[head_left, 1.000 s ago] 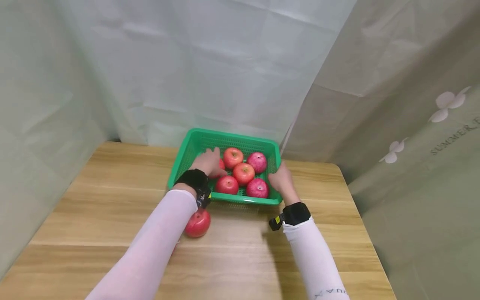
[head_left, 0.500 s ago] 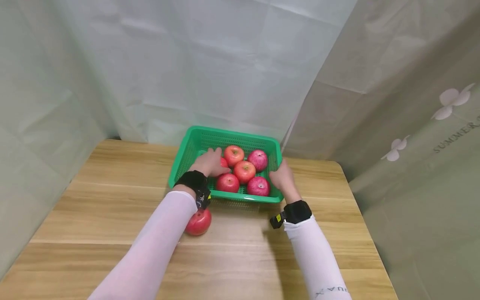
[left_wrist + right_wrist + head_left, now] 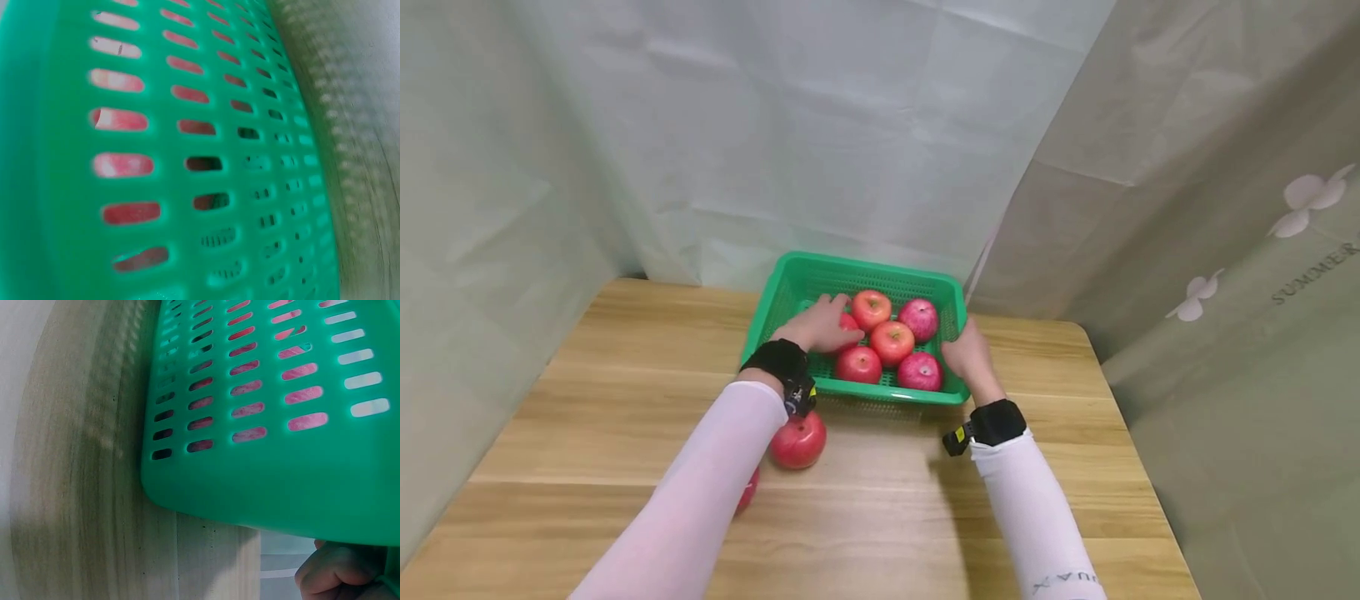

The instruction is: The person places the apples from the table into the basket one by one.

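Wood-grained tabletop [image 3: 880, 517] is bearing a rectangular green perforated-plastic basket [image 3: 891, 396].
Inside the basket, the left hand [image 3: 822, 325] is gripping a round red apple [image 3: 848, 322]; the right hand [image 3: 970, 357] is clasping the basket's right rim. Five more apples [image 3: 892, 344] are resting inside the basket, while two others [image 3: 800, 440] are lying in front of it.

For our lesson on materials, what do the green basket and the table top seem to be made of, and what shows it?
Green basket: probably moulded plastic, smooth and slightly glossy; one even colour, rounded slots and a bright highlight along the rim.
Table top: wood or wood-look laminate, soft sheen; grain runs in plank-like bands, but the pictures cannot settle which.
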The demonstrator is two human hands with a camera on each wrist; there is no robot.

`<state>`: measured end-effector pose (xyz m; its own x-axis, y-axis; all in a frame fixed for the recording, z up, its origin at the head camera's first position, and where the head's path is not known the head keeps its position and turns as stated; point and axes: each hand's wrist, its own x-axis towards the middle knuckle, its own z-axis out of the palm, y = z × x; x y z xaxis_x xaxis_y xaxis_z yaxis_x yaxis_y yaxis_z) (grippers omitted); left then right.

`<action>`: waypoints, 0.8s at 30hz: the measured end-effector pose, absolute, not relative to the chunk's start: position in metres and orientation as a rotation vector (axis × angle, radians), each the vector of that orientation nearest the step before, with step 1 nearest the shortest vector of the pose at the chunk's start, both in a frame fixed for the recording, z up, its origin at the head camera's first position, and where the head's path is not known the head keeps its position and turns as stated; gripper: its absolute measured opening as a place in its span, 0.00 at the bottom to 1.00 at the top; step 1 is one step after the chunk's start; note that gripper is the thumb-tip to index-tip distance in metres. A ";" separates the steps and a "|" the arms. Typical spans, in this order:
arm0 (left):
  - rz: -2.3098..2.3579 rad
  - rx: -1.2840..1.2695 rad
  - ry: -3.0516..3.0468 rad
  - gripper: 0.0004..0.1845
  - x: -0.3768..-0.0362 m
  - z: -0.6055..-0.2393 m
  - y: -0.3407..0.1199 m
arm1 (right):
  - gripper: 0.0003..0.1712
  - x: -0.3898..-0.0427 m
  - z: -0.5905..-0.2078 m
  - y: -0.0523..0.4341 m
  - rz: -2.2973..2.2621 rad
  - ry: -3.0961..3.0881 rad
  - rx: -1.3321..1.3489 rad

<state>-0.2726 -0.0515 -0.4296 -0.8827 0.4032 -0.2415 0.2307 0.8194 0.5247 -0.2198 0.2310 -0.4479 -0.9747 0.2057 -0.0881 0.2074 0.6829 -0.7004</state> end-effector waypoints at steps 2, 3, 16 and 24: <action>0.733 0.500 2.656 0.45 -0.274 -0.429 -0.053 | 0.32 -0.221 -0.448 0.231 -1.201 2.884 0.350; 0.746 0.508 2.656 0.45 -0.275 -0.429 -0.054 | 0.32 -0.221 -0.448 0.231 -1.202 2.885 0.349; 0.829 0.619 2.684 0.46 -0.274 -0.414 -0.067 | 0.31 -0.223 -0.451 0.241 -1.179 2.902 0.347; 0.795 0.680 2.693 0.38 -0.274 -0.413 -0.074 | 0.30 -0.225 -0.452 0.242 -1.183 2.896 0.363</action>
